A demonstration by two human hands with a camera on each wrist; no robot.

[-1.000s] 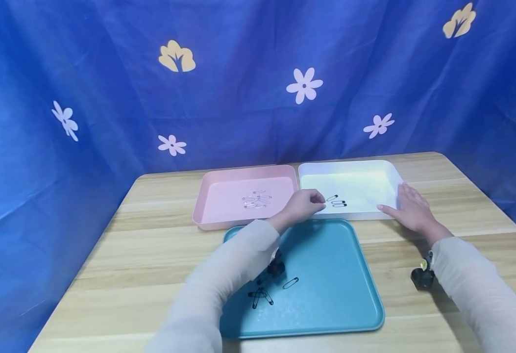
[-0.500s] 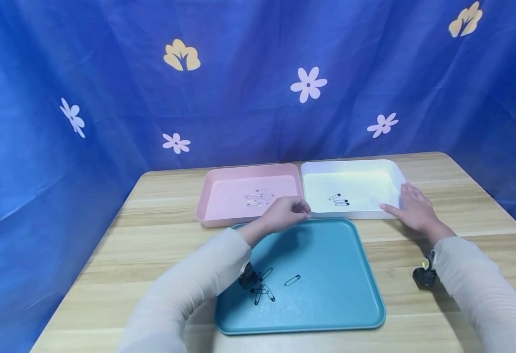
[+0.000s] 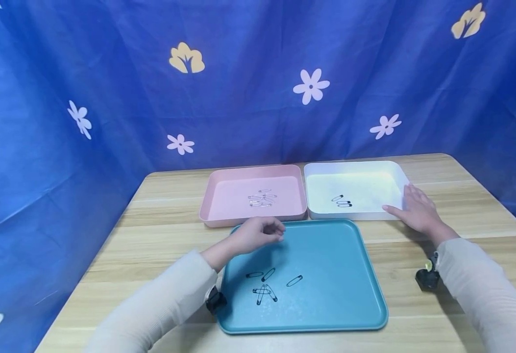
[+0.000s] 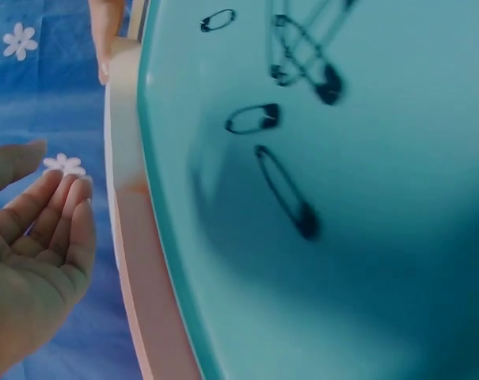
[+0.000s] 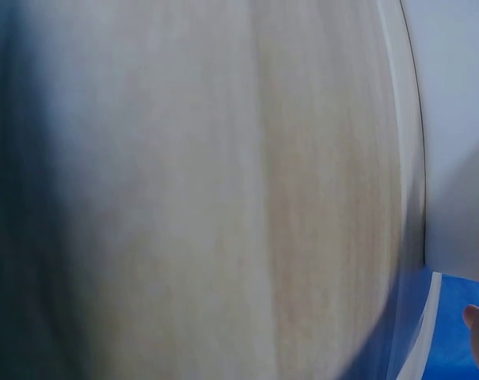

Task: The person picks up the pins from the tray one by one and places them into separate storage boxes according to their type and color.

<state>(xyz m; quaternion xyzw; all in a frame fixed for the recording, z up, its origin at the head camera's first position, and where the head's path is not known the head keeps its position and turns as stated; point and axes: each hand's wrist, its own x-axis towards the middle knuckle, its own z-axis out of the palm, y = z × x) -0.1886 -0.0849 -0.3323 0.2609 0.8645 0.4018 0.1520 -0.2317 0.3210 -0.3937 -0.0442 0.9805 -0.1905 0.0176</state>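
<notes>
My left hand [image 3: 258, 234] hovers over the far left part of the teal tray [image 3: 324, 304], its fingers loosely curled with nothing between them; the left wrist view shows the bare palm too. Several black safety pins [image 3: 295, 280] lie on this tray, some crossed over one another. My right hand [image 3: 416, 208] rests at the right front corner of the white tray [image 3: 350, 215], fingers spread along its side wall. Several black safety pins [image 3: 344, 203] lie inside the white tray. In the pink tray [image 3: 222, 196] sits a loose cluster of silver safety pins [image 3: 262, 198].
Pink and white trays stand side by side behind the teal one on a wooden table [image 3: 152, 235]. A blue curtain [image 3: 240, 113] with flower prints hangs behind and along the left. Dark wrist cameras [image 3: 428, 278] sit under both sleeves.
My left hand has come back from the white tray's left front edge, leftward and nearer, to above the teal tray. My right hand has stayed at the white tray's corner.
</notes>
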